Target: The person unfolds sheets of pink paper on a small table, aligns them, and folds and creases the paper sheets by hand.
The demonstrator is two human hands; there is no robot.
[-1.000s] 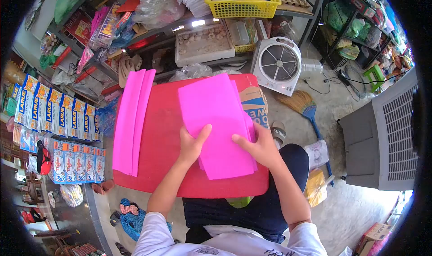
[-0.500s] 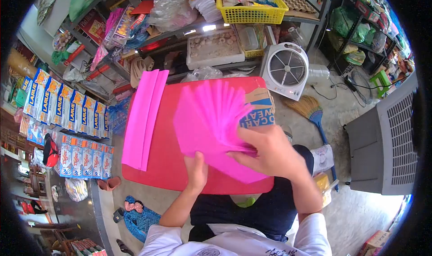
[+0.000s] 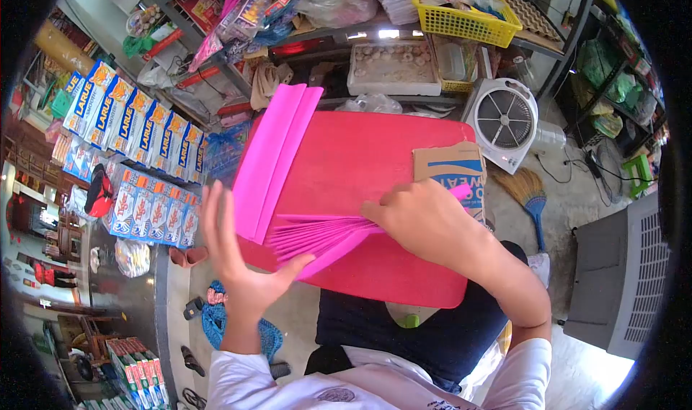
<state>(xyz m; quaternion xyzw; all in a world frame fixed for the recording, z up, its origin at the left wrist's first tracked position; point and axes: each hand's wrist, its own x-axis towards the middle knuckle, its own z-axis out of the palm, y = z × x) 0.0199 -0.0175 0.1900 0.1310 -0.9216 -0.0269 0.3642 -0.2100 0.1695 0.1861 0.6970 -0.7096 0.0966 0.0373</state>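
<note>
The left hand [image 3: 241, 266] was spread wide, fingers straight and apart, at the near left corner of the red board [image 3: 375, 172]; only the thumb tip touched the fanned edges of the pink sheets [image 3: 321, 235], and the hand held nothing. The sheets lay on the board's near left part, splayed like a fan toward that hand. They looked thin, light and limp, likely to slide over one another and to crease easily, so they would best be taken at the gathered end, where all the layers meet. The right hand [image 3: 425, 222] was clenched on that gathered end, knuckles up, pinching the sheets together just beside the cardboard box [image 3: 448, 166]. A second pink stack [image 3: 277, 154] lay along the board's left edge, untouched.
</note>
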